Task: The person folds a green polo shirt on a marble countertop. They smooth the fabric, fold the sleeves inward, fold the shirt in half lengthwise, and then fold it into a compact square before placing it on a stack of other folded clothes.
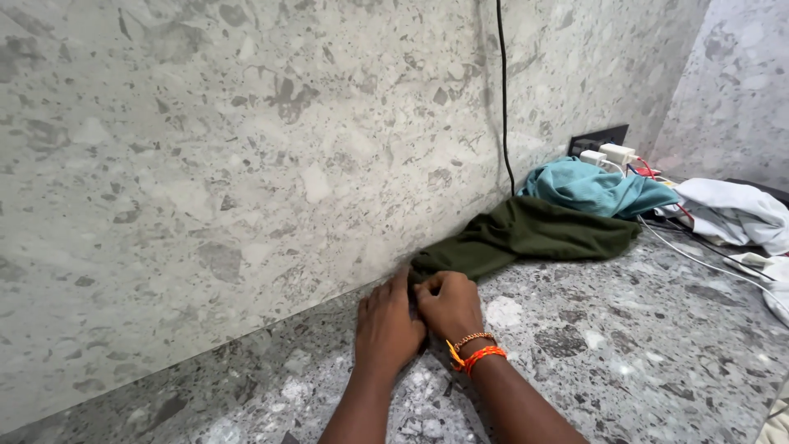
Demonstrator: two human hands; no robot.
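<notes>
- Fingertips of both hands are pretty much buried in the near end of the dark green cloth (526, 234), so it's hard to see the grip properly. The left hand (386, 322) lies flat with fingers together, tips on the cloth's edge right where counter meets wall. The right hand (448, 304) is curled, fingers bunched on that same end; can't tell if it's actually pinching fabric or just pressing.
- Right wrist has an orange thread band and a bead bracelet (475, 349). Both forearms get cut off at the bottom of the shot.
- The green cloth runs from the hands back along the wall, and its far end tucks under a teal cloth (592, 187).
- Behind the teal one there's a dark wall socket (598, 138) with white plugs (616, 153), partly hidden. A black cable (503, 90) drops down the wall into the pile.
- Further right: white cloth (731, 210) and white cords, cropped by the frame edge.
- The speckled stone counter (625, 353) is open in front and to the right of the hands; the wall boxes in the left side.
</notes>
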